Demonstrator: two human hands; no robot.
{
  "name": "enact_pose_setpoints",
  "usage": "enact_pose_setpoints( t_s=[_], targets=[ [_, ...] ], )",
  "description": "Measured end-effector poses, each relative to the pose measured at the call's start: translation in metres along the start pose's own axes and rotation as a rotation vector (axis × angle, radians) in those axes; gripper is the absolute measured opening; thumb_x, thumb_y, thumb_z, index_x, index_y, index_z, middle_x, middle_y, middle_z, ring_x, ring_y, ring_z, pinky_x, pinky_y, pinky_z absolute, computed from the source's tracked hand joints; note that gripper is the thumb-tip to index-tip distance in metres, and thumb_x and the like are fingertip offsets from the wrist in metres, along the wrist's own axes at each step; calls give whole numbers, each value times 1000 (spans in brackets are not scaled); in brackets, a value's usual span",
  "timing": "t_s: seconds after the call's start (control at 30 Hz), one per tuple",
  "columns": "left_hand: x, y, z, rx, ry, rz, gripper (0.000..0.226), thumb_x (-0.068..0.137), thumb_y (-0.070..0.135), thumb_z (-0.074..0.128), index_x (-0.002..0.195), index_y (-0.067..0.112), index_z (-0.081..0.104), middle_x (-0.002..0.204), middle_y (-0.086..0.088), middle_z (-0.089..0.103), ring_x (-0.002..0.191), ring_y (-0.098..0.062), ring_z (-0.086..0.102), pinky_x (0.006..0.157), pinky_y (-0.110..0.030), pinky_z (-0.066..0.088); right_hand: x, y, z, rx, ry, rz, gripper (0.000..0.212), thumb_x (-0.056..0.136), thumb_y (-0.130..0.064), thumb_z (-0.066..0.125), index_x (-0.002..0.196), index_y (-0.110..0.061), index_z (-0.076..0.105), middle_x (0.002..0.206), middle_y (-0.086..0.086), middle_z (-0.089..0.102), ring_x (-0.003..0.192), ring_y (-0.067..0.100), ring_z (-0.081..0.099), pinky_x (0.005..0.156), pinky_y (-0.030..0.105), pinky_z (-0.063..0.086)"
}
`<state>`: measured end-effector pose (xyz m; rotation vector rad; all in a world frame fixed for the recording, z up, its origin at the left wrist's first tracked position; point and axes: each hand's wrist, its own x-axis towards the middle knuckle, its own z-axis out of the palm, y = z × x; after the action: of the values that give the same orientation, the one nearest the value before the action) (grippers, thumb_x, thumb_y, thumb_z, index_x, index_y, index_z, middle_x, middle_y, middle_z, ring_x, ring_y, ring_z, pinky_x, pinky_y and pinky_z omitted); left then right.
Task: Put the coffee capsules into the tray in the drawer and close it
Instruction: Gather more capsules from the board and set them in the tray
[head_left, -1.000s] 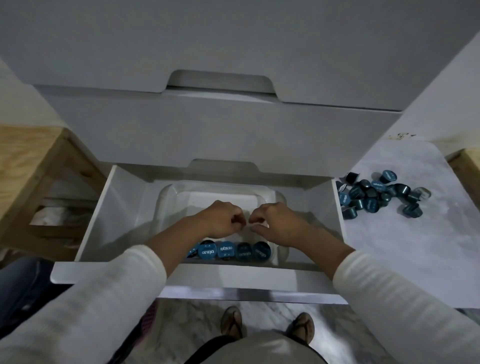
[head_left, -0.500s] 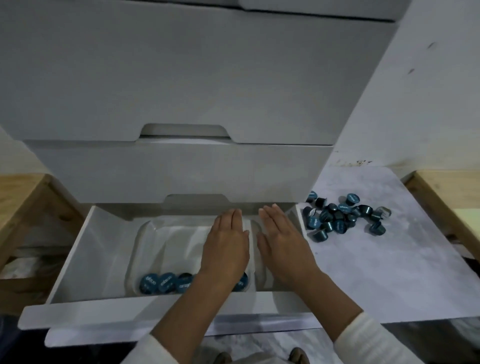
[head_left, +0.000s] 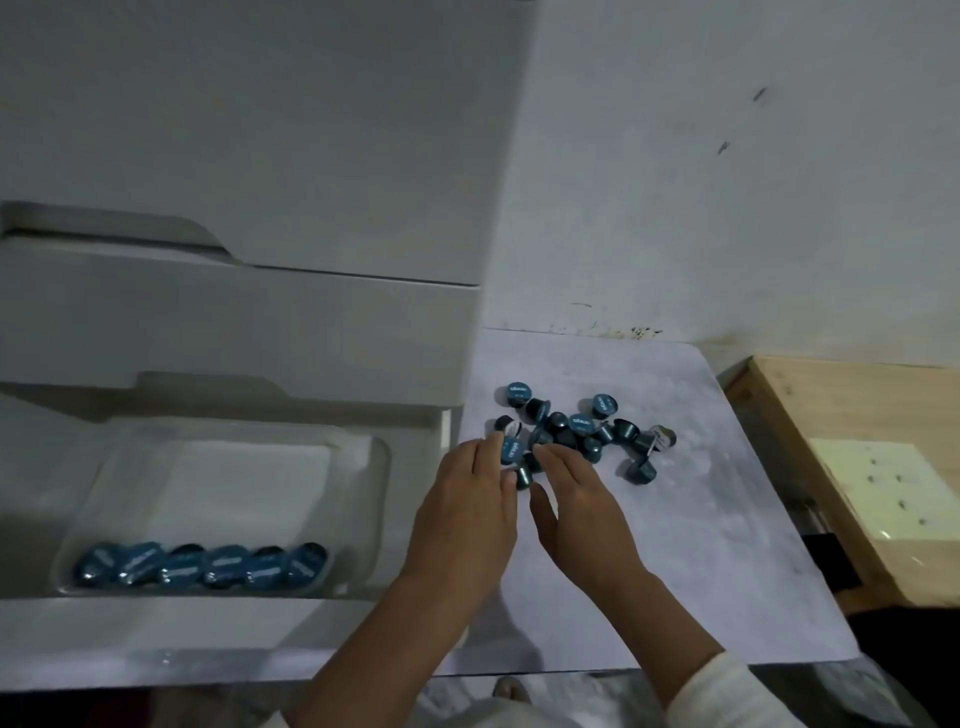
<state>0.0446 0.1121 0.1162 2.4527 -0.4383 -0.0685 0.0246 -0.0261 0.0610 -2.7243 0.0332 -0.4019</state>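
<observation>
- Drawer (head_left: 218, 631) stands pulled out at lower left, its front panel nearest the camera; closed drawer fronts (head_left: 234, 322) stacked above it.
- Clear plastic tray (head_left: 363, 519) lies inside the drawer, long axis running left to right.
- Row of capsules (head_left: 202, 564) sits along the tray's near edge: six blue foil lids visible, side by side in a left-right line, lids tipped up toward the camera. Rest of the tray floor bare.
- Loose pile of capsules (head_left: 582, 431) lies on the pale marbled surface (head_left: 701, 545) just right of the drawer. No shared direction: some show their lids upward, others lie on their sides with the tapered bodies pointing different ways.
- Left hand (head_left: 467, 514) reaches over the drawer's right wall to the near-left edge of the pile; fingers extended and close together, tips touching a capsule (head_left: 511, 449) that shows its lid. Whether it is gripped, cannot tell.
- Right hand (head_left: 582, 514) beside it, fingers extended, loosely together, tips at the pile's near edge; thumb out to the left. A capsule on its side (head_left: 523, 475) lies between the two hands.
- Wooden furniture (head_left: 852, 441) at far right, apart from the pile.
</observation>
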Motion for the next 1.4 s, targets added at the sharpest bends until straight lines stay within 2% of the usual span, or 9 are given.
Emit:
enact_pose_setpoints(
  t_s=[0.2, 0.37, 0.57, 0.73, 0.87, 1.03, 1.1, 1.23, 1.4],
  targets=[
    [6, 33, 60, -100, -7, -175, 41, 99, 27, 36, 139, 19, 37, 133, -3, 51, 122, -17, 47, 101, -26, 39, 14, 68, 4, 103, -210, 33, 38, 88, -12, 54, 125, -6, 53, 117, 14, 60, 103, 28, 60, 83, 26, 45],
    [30, 26, 100, -161, -9, -404, 39, 97, 22, 39, 135, 15, 42, 125, -10, 58, 117, -23, 52, 95, -31, 42, 44, 88, 22, 218, -317, 71, 35, 85, -7, 55, 120, -9, 57, 97, 17, 65, 86, 29, 60, 71, 21, 37],
    [64, 6, 132, -188, 9, -544, 41, 98, 22, 38, 139, 23, 40, 112, -19, 61, 105, -31, 57, 87, -34, 44, 73, 100, 51, 235, -359, 83, 12, 84, -10, 53, 90, -11, 63, 74, 14, 64, 63, 23, 52, 62, 23, 34],
    [70, -1, 144, -199, 47, -572, 31, 98, 25, 41, 123, 19, 57, 111, -13, 68, 102, -26, 61, 84, -26, 43, 80, 101, 56, 239, -364, 74, 20, 85, -13, 53, 68, -5, 59, 66, 15, 57, 55, 21, 44, 54, 23, 28],
    [69, -3, 145, -230, 133, -601, 27, 96, 27, 46, 112, 16, 65, 104, -9, 72, 97, -23, 64, 82, -21, 40, 76, 101, 53, 263, -333, 91, 17, 85, -14, 57, 75, -3, 66, 70, 15, 64, 59, 25, 55, 58, 23, 35],
    [62, -4, 146, -323, 206, -692, 23, 91, 24, 57, 83, 8, 71, 73, -4, 66, 71, -15, 59, 66, -18, 37, 71, 102, 42, 272, -328, 170, 26, 83, -15, 62, 59, -8, 58, 53, 8, 55, 42, 6, 36, 45, 11, 23],
    [61, -5, 148, -366, 244, -711, 15, 87, 18, 63, 85, 7, 73, 78, -4, 71, 72, -11, 60, 69, -17, 40, 70, 102, 40, 281, -329, 197, 20, 83, -16, 63, 68, -3, 65, 63, 14, 65, 47, 13, 45, 48, 17, 31],
    [58, -5, 149, -425, 260, -727, 10, 82, 12, 68, 89, 7, 73, 89, -6, 74, 76, -10, 63, 72, -15, 42, 72, 101, 44, 296, -316, 228, 12, 82, -15, 65, 89, -5, 67, 84, 13, 72, 73, 23, 64, 67, 26, 45],
    [49, -5, 147, -431, 205, -681, 18, 83, 27, 68, 94, 14, 73, 89, 0, 73, 80, -9, 63, 71, -12, 41, 75, 100, 47, 292, -306, 230, 14, 81, -10, 64, 95, -5, 64, 87, 14, 70, 79, 25, 65, 71, 32, 51]
  ],
)
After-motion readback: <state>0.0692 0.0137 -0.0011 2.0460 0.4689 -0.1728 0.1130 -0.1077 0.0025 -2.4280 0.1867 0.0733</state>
